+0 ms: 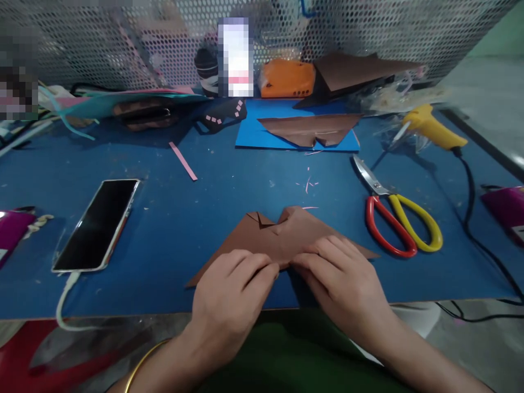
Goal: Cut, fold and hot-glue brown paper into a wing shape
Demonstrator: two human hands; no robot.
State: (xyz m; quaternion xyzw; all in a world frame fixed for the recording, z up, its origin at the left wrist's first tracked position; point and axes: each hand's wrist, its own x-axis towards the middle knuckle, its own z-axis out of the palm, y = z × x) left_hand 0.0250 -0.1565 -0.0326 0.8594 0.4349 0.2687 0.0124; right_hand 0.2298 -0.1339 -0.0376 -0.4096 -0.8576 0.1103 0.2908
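At the far left of the blue desk point(159, 229), a purple packet point(14, 232) pokes into view. Beside it a dark-screened phone point(98, 226) lies slanted, a white cable point(64, 297) curving from its lower end over the near edge. Farther back lies a thin pink strip point(183, 161).

From the lower left, a forearm wearing a gold bangle point(141, 363) angles inward. The left hand point(231, 297) is back upward, its fingers bent and bunched, thumb and forefinger pinched on the lower edge of a folded brown paper point(282, 243). That paper sits at the middle of the desk's near side, its pointed ends spreading outward and a notch in its far edge. Close by, the right hand point(346, 278) mirrors the pose, slanting in from the lower right, knuckles raised, fingertips gathered narrowly on the same lower edge.

Behind the paper, a similar brown piece point(313, 128) rests on a bright blue sheet point(248, 136). Rightward lie scissors point(382, 189) with red and yellow handles, then a yellow glue gun point(438, 130).
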